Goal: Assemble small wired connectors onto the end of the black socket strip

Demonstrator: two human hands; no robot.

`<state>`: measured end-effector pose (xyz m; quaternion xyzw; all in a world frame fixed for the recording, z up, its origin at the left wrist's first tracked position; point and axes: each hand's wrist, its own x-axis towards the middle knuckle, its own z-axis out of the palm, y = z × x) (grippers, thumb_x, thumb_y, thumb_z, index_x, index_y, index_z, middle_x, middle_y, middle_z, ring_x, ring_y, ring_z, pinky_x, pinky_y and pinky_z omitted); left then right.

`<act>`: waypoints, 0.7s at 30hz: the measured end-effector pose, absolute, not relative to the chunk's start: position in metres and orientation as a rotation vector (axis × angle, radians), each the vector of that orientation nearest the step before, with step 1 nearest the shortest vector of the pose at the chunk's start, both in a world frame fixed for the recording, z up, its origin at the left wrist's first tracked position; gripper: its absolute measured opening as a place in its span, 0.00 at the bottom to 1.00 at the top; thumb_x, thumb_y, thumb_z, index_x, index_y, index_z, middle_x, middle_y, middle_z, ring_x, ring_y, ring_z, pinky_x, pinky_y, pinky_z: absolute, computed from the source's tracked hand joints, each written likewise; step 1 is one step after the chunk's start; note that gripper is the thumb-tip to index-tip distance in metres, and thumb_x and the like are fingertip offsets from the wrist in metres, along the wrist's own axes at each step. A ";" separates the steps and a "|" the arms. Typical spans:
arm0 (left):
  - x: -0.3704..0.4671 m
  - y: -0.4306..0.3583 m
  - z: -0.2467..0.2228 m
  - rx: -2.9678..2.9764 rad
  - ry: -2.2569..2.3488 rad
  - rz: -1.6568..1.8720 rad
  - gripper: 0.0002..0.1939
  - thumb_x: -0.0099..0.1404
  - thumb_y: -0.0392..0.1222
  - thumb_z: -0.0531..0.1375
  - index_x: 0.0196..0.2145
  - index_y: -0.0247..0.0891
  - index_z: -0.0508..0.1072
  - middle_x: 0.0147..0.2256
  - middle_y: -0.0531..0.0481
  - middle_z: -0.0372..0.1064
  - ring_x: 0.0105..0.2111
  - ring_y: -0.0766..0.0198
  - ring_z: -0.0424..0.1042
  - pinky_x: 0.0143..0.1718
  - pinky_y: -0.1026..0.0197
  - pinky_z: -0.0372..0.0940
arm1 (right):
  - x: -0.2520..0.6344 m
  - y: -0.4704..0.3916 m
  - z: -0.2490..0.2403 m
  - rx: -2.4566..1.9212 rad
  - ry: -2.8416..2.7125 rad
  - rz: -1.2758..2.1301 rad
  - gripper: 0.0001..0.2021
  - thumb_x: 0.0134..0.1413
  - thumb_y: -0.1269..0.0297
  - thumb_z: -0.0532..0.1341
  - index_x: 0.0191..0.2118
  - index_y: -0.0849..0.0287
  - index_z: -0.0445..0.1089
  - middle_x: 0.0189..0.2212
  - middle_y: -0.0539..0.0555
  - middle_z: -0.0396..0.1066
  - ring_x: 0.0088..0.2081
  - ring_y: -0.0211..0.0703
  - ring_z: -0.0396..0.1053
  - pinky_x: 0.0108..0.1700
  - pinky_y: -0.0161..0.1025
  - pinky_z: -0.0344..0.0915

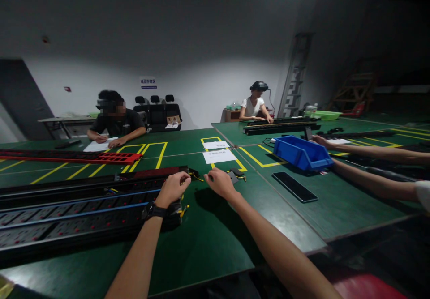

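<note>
My left hand [173, 188], with a dark watch on the wrist, is over the right end of a long black rail assembly [83, 218] with blue strips and red dots. Its fingers are curled together near dark wires; what they pinch, if anything, is too small to name. To the right, my right hand [219, 182] is held above the green table, its fingers bent together at the end of a thin yellow and black wire [198, 177]. Whether it grips the wire cannot be made out. A small grey and black part [237, 175] lies just beyond it.
A phone [294, 186] and a blue bin [302, 152] stand to the right, with another person's arms [372, 151] beside them. Two people sit across the green table [228, 232]. A red rail [114, 157] and paper sheets [219, 156] lie farther back.
</note>
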<state>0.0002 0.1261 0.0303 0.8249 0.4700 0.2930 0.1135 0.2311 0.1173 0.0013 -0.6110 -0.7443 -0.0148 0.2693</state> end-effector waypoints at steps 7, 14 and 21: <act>-0.002 0.126 0.030 2.415 1.509 0.775 0.13 0.72 0.45 0.55 0.38 0.43 0.79 0.37 0.49 0.80 0.38 0.60 0.78 0.41 0.62 0.66 | 0.303 0.139 -0.002 -2.079 -1.402 0.166 0.24 0.72 0.55 0.49 0.38 0.59 0.81 0.40 0.63 0.79 0.41 0.50 0.76 0.41 0.40 0.65; -0.002 0.127 0.029 2.384 1.555 0.766 0.12 0.71 0.43 0.56 0.38 0.42 0.80 0.37 0.47 0.81 0.38 0.59 0.78 0.41 0.63 0.65 | 0.332 0.148 -0.011 -2.152 -1.221 0.383 0.22 0.68 0.56 0.51 0.38 0.59 0.81 0.40 0.65 0.79 0.42 0.54 0.76 0.42 0.42 0.67; -0.002 0.124 0.032 2.370 1.616 0.747 0.12 0.71 0.44 0.56 0.39 0.44 0.80 0.38 0.48 0.81 0.39 0.59 0.79 0.40 0.63 0.64 | 0.335 0.152 -0.019 -2.114 -1.109 0.351 0.26 0.70 0.49 0.50 0.42 0.60 0.82 0.43 0.69 0.79 0.43 0.57 0.76 0.43 0.44 0.67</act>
